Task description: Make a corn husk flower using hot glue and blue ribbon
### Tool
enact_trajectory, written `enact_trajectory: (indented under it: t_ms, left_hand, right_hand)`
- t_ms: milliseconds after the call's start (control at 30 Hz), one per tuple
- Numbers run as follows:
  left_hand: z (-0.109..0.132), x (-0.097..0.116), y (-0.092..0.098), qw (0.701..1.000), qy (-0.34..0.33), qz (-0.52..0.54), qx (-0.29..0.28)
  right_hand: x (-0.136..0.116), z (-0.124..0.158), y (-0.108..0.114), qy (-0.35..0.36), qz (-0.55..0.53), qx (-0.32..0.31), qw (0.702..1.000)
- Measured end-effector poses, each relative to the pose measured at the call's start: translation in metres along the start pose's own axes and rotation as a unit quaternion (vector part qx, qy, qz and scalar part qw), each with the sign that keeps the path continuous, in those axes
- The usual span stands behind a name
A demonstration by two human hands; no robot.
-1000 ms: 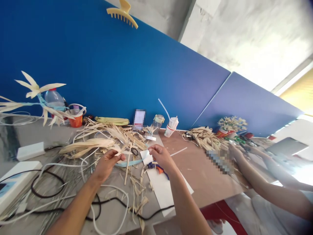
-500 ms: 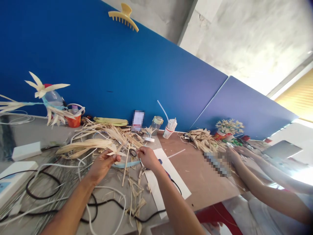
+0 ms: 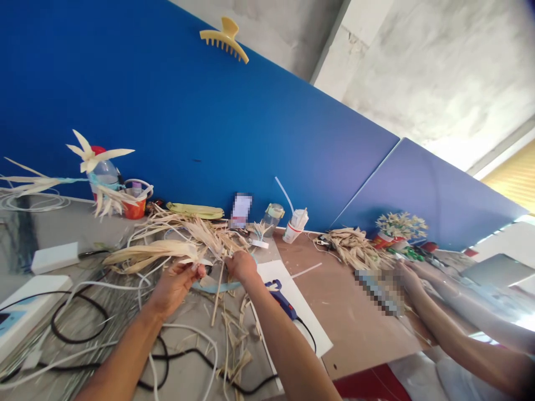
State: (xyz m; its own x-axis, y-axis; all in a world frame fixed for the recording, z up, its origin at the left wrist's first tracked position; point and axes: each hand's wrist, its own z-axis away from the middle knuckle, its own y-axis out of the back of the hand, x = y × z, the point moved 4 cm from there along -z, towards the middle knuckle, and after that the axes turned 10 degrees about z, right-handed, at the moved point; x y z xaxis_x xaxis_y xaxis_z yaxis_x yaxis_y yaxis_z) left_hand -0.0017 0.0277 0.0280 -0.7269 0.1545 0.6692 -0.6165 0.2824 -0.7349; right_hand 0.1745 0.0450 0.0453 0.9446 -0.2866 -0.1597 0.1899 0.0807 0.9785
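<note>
Pinched in my left hand [image 3: 173, 287] is a small pale husk flower [image 3: 195, 257], its petals showing above the fingertips. My right hand [image 3: 242, 266] is just to the right, fingers closed and bent down by a thin stick [image 3: 218, 292]; what it grips, if anything, is hidden. A light blue strip [image 3: 223, 288] curves across the table below both hands. Beyond them spread loose dried corn husks [image 3: 150, 253]. A blue glue gun [image 3: 285, 303] lies on a white sheet [image 3: 311, 328], right of my right forearm.
White and black cables [image 3: 192, 352] loop over the near left, beside a white power strip [image 3: 29, 303]. Along the blue partition [image 3: 167, 111] stand a red cup [image 3: 134, 209], a bottle [image 3: 273, 218] and a white cup [image 3: 293, 231]. Another person's hands [image 3: 412, 281] work at the right.
My right hand has moved left, closer to my left hand, over the spot where a dark ring-shaped handle showed. More of the glue gun is visible. The view has shifted slightly.
</note>
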Motion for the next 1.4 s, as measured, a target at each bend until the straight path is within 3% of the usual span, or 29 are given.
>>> enact_trajectory:
  t_ms: [233, 533, 733, 867, 1033, 1400]
  left_hand:
    - [0.002, 0.003, -0.004, 1.000, 0.000, -0.011, -0.001]
    - [0.003, -0.002, -0.003, 0.999, 0.022, -0.027, 0.003]
    - [0.003, -0.004, 0.001, 0.999, 0.036, -0.031, 0.017]
    - [0.002, -0.005, 0.003, 0.998, 0.037, -0.033, 0.036]
    - [0.004, -0.006, 0.003, 0.996, 0.043, -0.046, 0.056]
    - [0.005, -0.002, -0.004, 0.994, 0.045, -0.093, 0.038]
  right_hand:
    - [-0.009, 0.001, -0.019, 0.007, 0.033, -0.051, 0.998]
    - [0.037, -0.044, 0.024, -0.018, 0.050, -0.028, 0.998]
    - [0.030, -0.061, 0.034, 0.000, 0.074, -0.018, 0.997]
    - [0.011, -0.047, 0.036, 0.039, 0.093, 0.017, 0.995]
    - [-0.016, -0.017, 0.018, 0.115, 0.105, -0.035, 0.987]
    - [-0.040, 0.018, 0.005, 0.113, 0.155, 0.001, 0.981]
